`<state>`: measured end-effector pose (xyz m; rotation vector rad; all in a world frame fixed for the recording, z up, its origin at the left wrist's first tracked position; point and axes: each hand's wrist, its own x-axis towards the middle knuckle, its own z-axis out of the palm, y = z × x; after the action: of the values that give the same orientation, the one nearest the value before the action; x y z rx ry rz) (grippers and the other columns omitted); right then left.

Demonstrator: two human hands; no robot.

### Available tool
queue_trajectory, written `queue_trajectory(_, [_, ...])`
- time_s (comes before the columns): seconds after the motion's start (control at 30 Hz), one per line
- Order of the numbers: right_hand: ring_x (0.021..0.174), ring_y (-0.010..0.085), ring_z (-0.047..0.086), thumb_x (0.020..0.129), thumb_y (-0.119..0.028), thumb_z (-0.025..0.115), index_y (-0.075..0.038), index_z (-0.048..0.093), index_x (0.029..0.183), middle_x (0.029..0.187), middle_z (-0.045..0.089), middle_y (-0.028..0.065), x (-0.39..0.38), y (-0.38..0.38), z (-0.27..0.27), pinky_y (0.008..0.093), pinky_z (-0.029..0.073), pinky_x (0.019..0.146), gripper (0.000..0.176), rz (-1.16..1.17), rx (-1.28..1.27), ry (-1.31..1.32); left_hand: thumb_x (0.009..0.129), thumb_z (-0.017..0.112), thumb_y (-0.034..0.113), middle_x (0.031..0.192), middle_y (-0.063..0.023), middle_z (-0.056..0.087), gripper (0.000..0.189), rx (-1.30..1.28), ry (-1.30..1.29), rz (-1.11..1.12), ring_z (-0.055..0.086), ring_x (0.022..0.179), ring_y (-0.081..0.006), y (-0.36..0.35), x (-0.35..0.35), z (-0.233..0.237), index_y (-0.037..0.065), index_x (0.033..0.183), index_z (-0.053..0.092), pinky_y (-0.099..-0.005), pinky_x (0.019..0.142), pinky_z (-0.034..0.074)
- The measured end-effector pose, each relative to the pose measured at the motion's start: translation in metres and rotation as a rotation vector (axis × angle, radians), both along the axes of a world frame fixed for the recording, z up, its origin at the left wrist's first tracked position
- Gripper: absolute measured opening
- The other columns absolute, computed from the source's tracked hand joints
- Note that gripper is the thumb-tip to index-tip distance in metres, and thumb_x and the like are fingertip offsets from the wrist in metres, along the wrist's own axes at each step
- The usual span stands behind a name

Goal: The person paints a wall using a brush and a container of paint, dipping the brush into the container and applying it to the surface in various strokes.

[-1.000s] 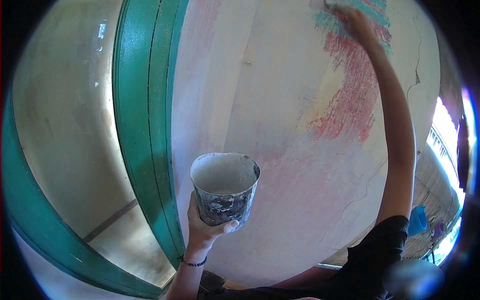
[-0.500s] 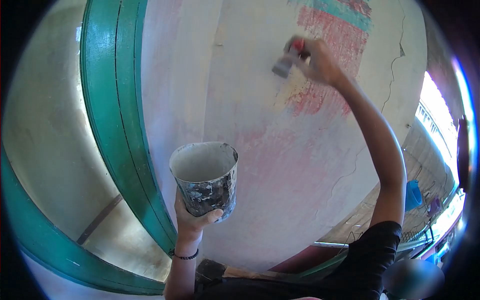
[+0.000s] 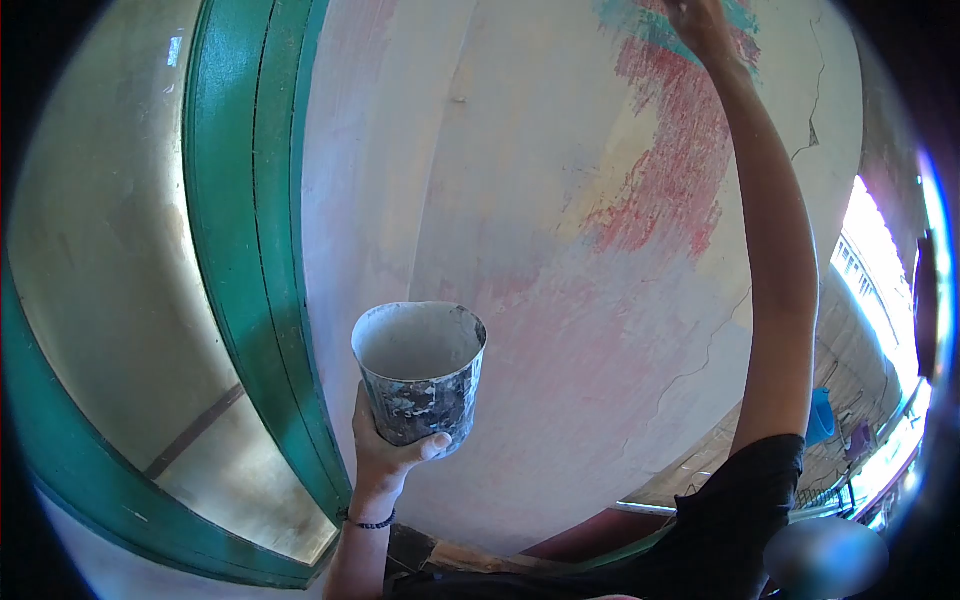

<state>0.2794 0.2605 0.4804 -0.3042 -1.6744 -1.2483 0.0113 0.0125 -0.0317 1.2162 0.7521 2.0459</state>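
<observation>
My left hand [image 3: 385, 450] grips a paint pot [image 3: 425, 405] from below and behind, with the thumb across its lower front. The pot stands upright in front of the wall, its outside dark and smeared with paint, its inside whitish. High on the painted wall [image 3: 560, 380], my right hand [image 3: 695, 25] reaches up to the top edge of the view. Its fingers are cut off there, and nothing it may hold can be seen. Below it lies a rough red patch [image 3: 680, 150] with turquoise [image 3: 740, 15] above, surrounded by whitish, yellowish and pinkish paint.
A green door frame [image 3: 225, 200] runs down the left, beside a pale panel [image 3: 100, 250]. Cracks [image 3: 812, 135] cross the wall at right. Farther off at lower right are a blue bucket [image 3: 820, 415] and a purple container [image 3: 858, 440].
My right hand has moved up to the top edge, and the red-handled paintbrush it held is out of sight. The pot and the wall sit slightly lower and farther right in view.
</observation>
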Motion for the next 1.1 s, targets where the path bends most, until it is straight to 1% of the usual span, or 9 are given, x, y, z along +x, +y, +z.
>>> queue_trajectory(0.1, [0.104,0.0307,0.075,0.091,0.000,0.068,0.000,0.067,0.111,0.118,0.075,0.0153,0.016,0.052,-0.015,0.0400,0.060,0.083,0.020,-0.112,0.086,-0.280,0.063,0.096,0.023,0.127,-0.0117,0.062,0.098,0.014,0.005,0.006,0.066,0.116,-0.0217,0.000,-0.002,0.003,0.002,0.143,0.044,-0.0367,0.100,0.057])
queue_trajectory(0.23, [0.119,0.0362,0.067,0.087,0.005,0.067,-0.003,0.069,0.111,0.130,0.069,0.0171,-0.003,0.030,-0.131,0.0446,0.060,0.096,0.025,-0.038,0.066,-0.298,0.063,0.096,0.020,0.127,-0.0119,0.063,0.095,0.001,0.021,-0.018,0.067,0.115,-0.0217,-0.003,-0.013,0.003,0.002,0.141,0.045,-0.0366,0.100,0.057])
queue_trajectory(0.37, [0.103,0.0314,0.072,0.086,-0.003,0.071,-0.004,0.069,0.108,0.109,0.073,0.0185,-0.028,-0.034,-0.210,0.0431,0.060,0.088,0.022,-0.108,-0.190,-0.525,0.064,0.096,0.020,0.126,-0.0123,0.063,0.093,-0.002,0.034,-0.019,0.067,0.115,-0.0219,-0.003,-0.020,0.004,0.002,0.139,0.046,-0.0364,0.100,0.057])
queue_trajectory(0.53, [0.069,0.0169,0.071,0.097,-0.009,0.071,0.003,0.070,0.100,0.080,0.074,0.0119,-0.039,-0.060,-0.150,0.0322,0.058,0.068,0.013,0.041,-0.648,-0.260,0.064,0.097,0.021,0.125,-0.0122,0.063,0.093,0.012,0.019,-0.036,0.067,0.114,-0.0219,0.000,-0.020,-0.001,0.002,0.139,0.046,-0.0364,0.099,0.058])
queue_trajectory(0.6, [0.073,0.0129,0.071,0.098,-0.012,0.070,0.002,0.071,0.105,0.089,0.077,0.0092,-0.029,-0.035,-0.103,0.0302,0.059,0.070,0.016,0.121,-0.720,-0.085,0.064,0.097,0.021,0.125,-0.0121,0.063,0.092,0.008,0.016,-0.046,0.067,0.114,-0.0218,-0.003,-0.019,0.000,0.002,0.139,0.046,-0.0361,0.099,0.058])
queue_trajectory(0.67, [0.077,0.0109,0.070,0.100,-0.012,0.068,0.000,0.071,0.110,0.089,0.077,0.0065,-0.012,-0.003,-0.050,0.0291,0.058,0.071,0.016,0.297,-0.567,-0.077,0.064,0.097,0.021,0.124,-0.0119,0.064,0.092,0.008,0.022,-0.038,0.067,0.113,-0.0216,-0.002,-0.021,-0.001,0.002,0.139,0.046,-0.0362,0.098,0.058])
queue_trajectory(0.8, [0.093,0.0245,0.075,0.097,0.000,0.065,0.000,0.073,0.109,0.105,0.078,0.0130,-0.005,0.004,0.008,0.0364,0.058,0.083,0.015,0.202,-0.141,0.073,0.063,0.097,0.021,0.124,-0.0118,0.064,0.094,-0.006,0.027,-0.018,0.068,0.113,-0.0216,-0.003,-0.019,-0.002,0.002,0.139,0.046,-0.0365,0.098,0.059])
queue_trajectory(0.97, [0.082,0.0231,0.069,0.094,0.007,0.064,0.004,0.073,0.106,0.095,0.076,0.0145,-0.013,-0.001,-0.026,0.0349,0.054,0.077,0.015,0.042,-0.111,0.000,0.062,0.097,0.020,0.125,-0.0123,0.064,0.095,-0.031,0.045,0.005,0.067,0.114,-0.0220,-0.009,-0.023,-0.004,0.002,0.140,0.046,-0.0366,0.099,0.058])
queue_trajectory(1.1, [0.107,0.0363,0.072,0.081,0.006,0.066,-0.006,0.072,0.108,0.128,0.071,0.0136,0.002,0.034,-0.141,0.0442,0.061,0.088,0.030,-0.092,0.044,-0.236,0.061,0.097,0.020,0.125,-0.0123,0.064,0.095,-0.017,0.050,0.015,0.068,0.114,-0.0225,-0.012,-0.035,-0.005,0.002,0.140,0.046,-0.0364,0.098,0.058])
